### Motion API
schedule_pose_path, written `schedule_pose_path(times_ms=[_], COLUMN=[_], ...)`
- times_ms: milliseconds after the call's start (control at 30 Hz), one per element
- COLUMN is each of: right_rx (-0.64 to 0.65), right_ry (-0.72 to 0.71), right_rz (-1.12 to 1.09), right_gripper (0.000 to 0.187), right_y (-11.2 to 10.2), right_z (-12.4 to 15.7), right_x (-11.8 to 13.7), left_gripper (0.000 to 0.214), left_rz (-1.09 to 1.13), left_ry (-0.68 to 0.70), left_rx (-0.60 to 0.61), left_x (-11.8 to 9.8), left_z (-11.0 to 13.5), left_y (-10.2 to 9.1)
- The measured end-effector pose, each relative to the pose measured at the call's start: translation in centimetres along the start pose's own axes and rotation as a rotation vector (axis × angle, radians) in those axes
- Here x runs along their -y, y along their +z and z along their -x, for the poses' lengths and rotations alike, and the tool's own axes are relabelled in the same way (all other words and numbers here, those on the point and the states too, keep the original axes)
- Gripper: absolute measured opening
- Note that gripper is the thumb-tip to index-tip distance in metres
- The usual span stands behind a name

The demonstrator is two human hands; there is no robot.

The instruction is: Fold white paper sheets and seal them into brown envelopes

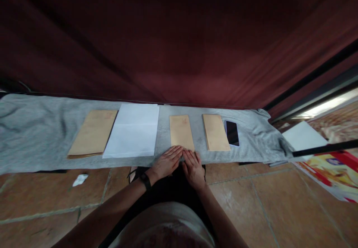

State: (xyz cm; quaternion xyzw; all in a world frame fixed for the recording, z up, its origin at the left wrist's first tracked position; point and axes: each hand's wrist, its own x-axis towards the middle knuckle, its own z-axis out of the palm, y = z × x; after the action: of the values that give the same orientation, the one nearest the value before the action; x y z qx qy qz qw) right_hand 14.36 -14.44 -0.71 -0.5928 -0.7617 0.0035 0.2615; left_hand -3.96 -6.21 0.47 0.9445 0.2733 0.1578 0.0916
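A single brown paper envelope [181,130] lies lengthwise in front of me on the grey cloth [165,143]. My left hand [168,161] rests with its fingers stretched flat across the envelope's near left edge. Beside it, my right hand [194,169] lies flat too, fingertips at the near right edge of the same envelope. The fingertips of both hands almost meet. To the left is a stack of white paper sheets [132,130], with a pile of larger brown envelopes [93,132] past it. Another stack of brown envelopes [216,132] sits to the right.
A phone [232,133] with a dark screen lies by the right stack. Dark red fabric [179,54] hangs behind the narrow cloth-covered surface. On the tiled floor [237,199] are a crumpled white tissue [80,179] and, at right, a red and yellow box [335,169].
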Motion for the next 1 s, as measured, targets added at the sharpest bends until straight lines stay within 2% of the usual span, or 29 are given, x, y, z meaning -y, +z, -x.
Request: schedule_pose_path(times_ms=[167,400,767,900,1000], right_rx=[0.018,0.008,-0.043,-0.031,0.028], right_ry=[0.013,0.039,0.103,0.120,0.041], right_rz=[0.005,0.021,0.068,0.092,0.056], right_gripper=[0.056,0.050,0.047,0.048,0.049], right_y=[0.5,-0.1,-1.3,-1.2,-0.6], right_z=[-0.2,0.0,0.6,0.2,-0.3], right_x=[0.8,-1.3,-3.2,-2.0,0.4], left_gripper=[0.049,0.045,0.046,0.046,0.046], left_rz=[-0.057,-0.109,-0.123,-0.133,-0.133], left_ry=[-0.021,-0.056,-0.101,-0.126,-0.142], left_rx=[-0.016,-0.003,-0.019,-0.025,-0.033], left_x=[-0.4,-0.5,-0.6,-0.9,-0.9], left_z=[0.5,1.2,2.6,2.8,2.8], left_y=[0.2,-0.5,-1.4,-1.4,-1.1])
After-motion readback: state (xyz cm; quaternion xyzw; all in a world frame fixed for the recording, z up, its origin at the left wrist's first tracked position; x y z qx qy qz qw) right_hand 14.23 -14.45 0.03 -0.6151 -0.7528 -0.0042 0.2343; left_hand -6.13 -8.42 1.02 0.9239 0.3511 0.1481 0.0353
